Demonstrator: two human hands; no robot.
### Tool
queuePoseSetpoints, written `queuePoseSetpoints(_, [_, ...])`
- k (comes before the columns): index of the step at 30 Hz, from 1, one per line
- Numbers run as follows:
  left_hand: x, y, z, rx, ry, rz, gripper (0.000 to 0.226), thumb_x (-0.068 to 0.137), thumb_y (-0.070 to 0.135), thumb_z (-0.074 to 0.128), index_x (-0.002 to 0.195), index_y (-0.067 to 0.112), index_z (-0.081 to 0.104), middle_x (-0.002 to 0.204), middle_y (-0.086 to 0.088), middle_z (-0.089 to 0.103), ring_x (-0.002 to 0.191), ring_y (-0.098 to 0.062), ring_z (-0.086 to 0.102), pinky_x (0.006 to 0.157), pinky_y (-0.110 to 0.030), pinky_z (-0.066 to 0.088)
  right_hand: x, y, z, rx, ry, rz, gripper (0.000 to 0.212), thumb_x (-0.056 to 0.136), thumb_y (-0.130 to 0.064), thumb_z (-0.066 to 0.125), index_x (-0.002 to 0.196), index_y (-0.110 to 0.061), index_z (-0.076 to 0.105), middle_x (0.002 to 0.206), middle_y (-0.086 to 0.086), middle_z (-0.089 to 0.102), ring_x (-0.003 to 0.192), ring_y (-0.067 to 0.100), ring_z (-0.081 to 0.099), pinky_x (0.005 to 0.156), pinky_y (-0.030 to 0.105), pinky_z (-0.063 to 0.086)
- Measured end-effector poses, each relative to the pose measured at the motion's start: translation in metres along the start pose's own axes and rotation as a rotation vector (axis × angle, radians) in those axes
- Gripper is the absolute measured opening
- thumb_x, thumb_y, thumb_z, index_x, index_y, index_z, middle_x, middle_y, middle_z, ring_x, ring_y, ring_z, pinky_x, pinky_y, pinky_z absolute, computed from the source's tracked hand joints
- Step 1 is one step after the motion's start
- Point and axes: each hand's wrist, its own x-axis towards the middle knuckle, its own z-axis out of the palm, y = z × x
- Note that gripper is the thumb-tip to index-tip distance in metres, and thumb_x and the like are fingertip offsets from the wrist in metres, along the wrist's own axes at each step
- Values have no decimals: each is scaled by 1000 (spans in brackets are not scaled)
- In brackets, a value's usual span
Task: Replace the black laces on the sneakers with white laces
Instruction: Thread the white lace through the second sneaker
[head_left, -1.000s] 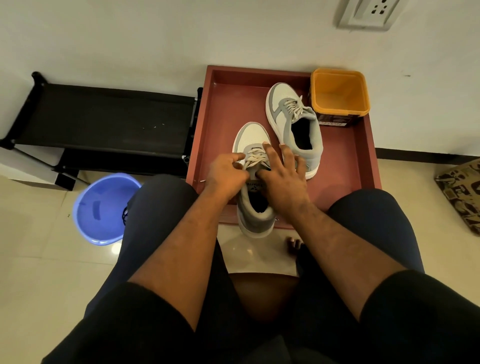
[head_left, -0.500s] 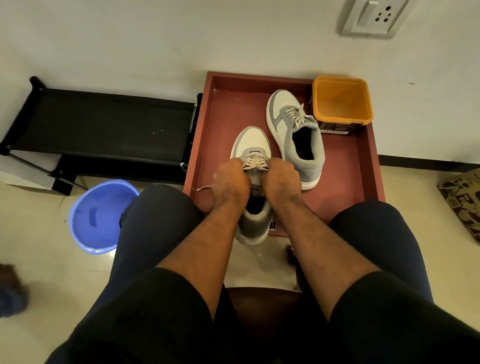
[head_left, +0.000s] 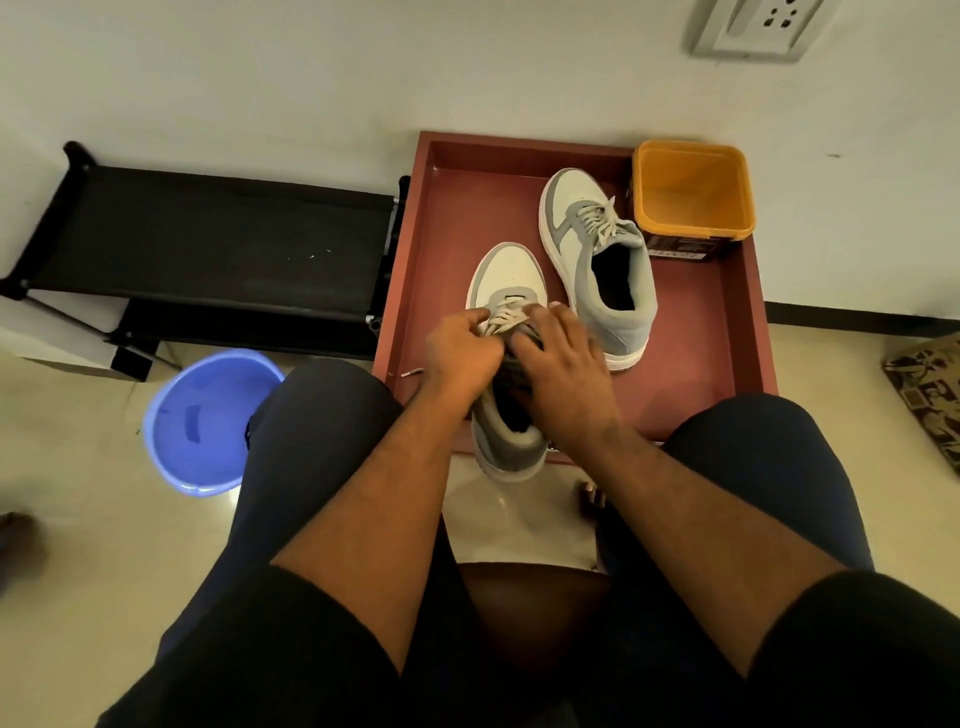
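The person wears dark navy trousers and black short sleeves; forearms and hands are bare.

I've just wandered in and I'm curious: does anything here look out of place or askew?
Slightly. The nearer sneaker juts heel-first over the front edge of the red tray, while the far sneaker lies fully inside. A loose white lace end trails past the tray's left rim.
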Motion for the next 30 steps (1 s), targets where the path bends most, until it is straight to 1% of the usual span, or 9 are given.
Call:
queuePoseSetpoints(3, [2, -4, -9, -14, -104, -43, 52, 81, 7, 65, 132, 18, 60, 107, -1, 68, 97, -15, 64, 91, -38, 55, 0, -2, 0, -141, -103, 10, 40, 81, -16, 68, 120, -23, 58, 160, 9, 15, 147, 38, 4, 116, 57, 14])
queuePoseSetpoints(6, [1, -7, -13, -27, -113, -47, 57, 79, 7, 68, 134, 20, 57, 107, -4, 69, 92, -18, 67, 83, -39, 59, 7, 0, -3, -248, -127, -21, 20, 84, -23, 69, 103, -23, 68, 162, 3, 5, 148, 37, -4, 116, 60, 5])
queuePoseSetpoints(8, [1, -7, -14, -35, -116, -44, 62, 78, 8, 68, 137, 22, 53, 107, -5, 69, 92, -20, 68, 81, -41, 59, 5, -1, -4, -260, -134, -41, 25, 81, -23, 71, 107, -22, 70, 161, 2, 14, 147, 36, 6, 112, 63, 13])
queuePoseSetpoints(11, [0, -4, -14, -25, -150, -55, 68, 81, 9, 65, 144, 24, 43, 111, -6, 67, 97, -23, 66, 82, -40, 58, 2, -2, -11, -197, 38, -47, 11, 76, -18, 72, 87, -15, 72, 151, 5, 39, 138, 34, 32, 99, 62, 31])
queuePoseSetpoints(14, [-12, -2, -5, 283, -239, 70, 84, 85, 13, 63, 153, 27, 17, 135, -9, 51, 118, -28, 53, 97, -44, 49, 3, 3, -21, -96, 249, -18, 10, 78, -21, 62, 77, -12, 68, 145, 5, 46, 132, 29, 36, 93, 55, 37])
queuePoseSetpoints(16, [-22, -4, 6, 509, -144, 196, 90, 84, 20, 65, 153, 28, 8, 148, -11, 35, 128, -33, 44, 103, -49, 43, 4, 4, -24, -43, 318, -33, 13, 79, -21, 59, 79, -12, 68, 142, 6, 48, 128, 27, 38, 90, 52, 41])
queuePoseSetpoints(22, [-20, -6, 12, 557, 237, 591, 24, 91, 19, 59, 114, 13, 57, 109, -8, 54, 86, -19, 50, 67, -31, 45, 6, 19, -20, 410, 201, -54, 22, 91, -14, 59, 112, -9, 62, 137, 8, 50, 120, 24, 52, 94, 42, 51])
queuePoseSetpoints(26, [-18, 0, 9, 607, 223, 599, 16, 96, 23, 54, 104, 12, 60, 92, -3, 61, 74, -15, 49, 61, -28, 40, 2, 33, -18, 728, -79, 113, 73, 73, -8, 77, 136, -22, 43, 129, 1, 52, 112, 15, 57, 92, 31, 52])
queuePoseSetpoints(30, [-18, 6, 1, 547, 188, 512, 11, 97, 23, 50, 103, 15, 55, 90, -1, 62, 75, -16, 58, 65, -33, 52, 1, 25, -10, 669, -5, 236, 41, 77, -5, 73, 112, -18, 55, 104, 1, 63, 93, 17, 60, 82, 34, 53])
